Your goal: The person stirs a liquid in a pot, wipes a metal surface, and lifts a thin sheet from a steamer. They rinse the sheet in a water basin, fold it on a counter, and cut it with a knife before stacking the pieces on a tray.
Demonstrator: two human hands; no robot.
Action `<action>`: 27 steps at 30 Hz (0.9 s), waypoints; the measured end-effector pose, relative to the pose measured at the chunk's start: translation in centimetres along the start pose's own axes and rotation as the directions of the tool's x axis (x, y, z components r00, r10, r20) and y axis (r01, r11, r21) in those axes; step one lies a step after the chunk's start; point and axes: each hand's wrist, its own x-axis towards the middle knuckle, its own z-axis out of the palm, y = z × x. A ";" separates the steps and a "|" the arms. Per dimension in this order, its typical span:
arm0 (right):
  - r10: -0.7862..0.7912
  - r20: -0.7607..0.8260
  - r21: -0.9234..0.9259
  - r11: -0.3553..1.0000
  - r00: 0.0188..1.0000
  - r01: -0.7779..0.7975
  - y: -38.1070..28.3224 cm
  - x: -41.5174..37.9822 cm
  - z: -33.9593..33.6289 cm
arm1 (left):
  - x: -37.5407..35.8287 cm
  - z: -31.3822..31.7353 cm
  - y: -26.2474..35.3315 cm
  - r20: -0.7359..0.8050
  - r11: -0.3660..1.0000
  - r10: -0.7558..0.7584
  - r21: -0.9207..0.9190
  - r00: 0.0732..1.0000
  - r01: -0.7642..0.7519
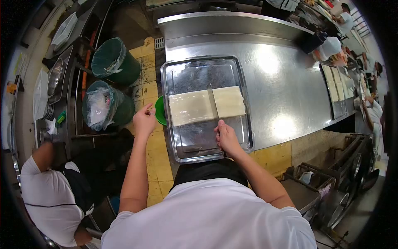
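Observation:
My right hand [226, 137] grips the handle of a long knife [214, 101], its blade pointing away from me. The blade lies across a pale, flat dough-like sheet [190, 108], along the line between its longer left part and a shorter right piece [229, 102]. Both parts rest on a shiny rectangular metal tray [199, 148]. My left hand [144, 120] hovers off the tray's left side, its fingers curled inward and nothing visible in them. Close by it, a green bowl-like container [160, 111] is partly hidden under the tray's edge.
The tray sits on a steel table [286, 87] with a raised back edge. Two lined bins [114, 62] stand to the left on yellow tiles. Another tray with pale strips [336, 85] is at the table's right end. A person in white [54, 199] is at lower left; others work at far right.

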 end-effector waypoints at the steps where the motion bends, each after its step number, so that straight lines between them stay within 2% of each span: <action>1: 0.059 0.008 0.042 0.997 0.998 -0.059 -0.4 -0.1 0.3 | 0.3 -0.1 -0.2 0.004 1.000 -0.009 -0.012 1.000 0.009; 10: 0.125 -0.004 0.065 0.990 0.992 -0.125 -0.8 -0.3 1.5 | 1.8 0.2 -1.3 0.033 1.000 -0.001 -0.003 0.999 0.001; 19: 0.125 -0.012 0.054 0.991 0.992 -0.124 -0.1 0.2 1.6 | 2.5 1.1 -0.4 0.071 0.998 0.045 0.030 0.996 -0.048; 22: 0.057 -0.021 0.032 0.998 0.998 -0.057 1.0 0.9 1.7 | 2.7 1.3 0.1 0.072 0.999 0.049 0.007 0.996 -0.050; 27: -0.030 -0.103 -0.184 0.983 0.994 0.010 1.6 1.3 1.8 | 3.5 1.8 0.8 0.055 0.998 0.063 -0.003 0.997 -0.063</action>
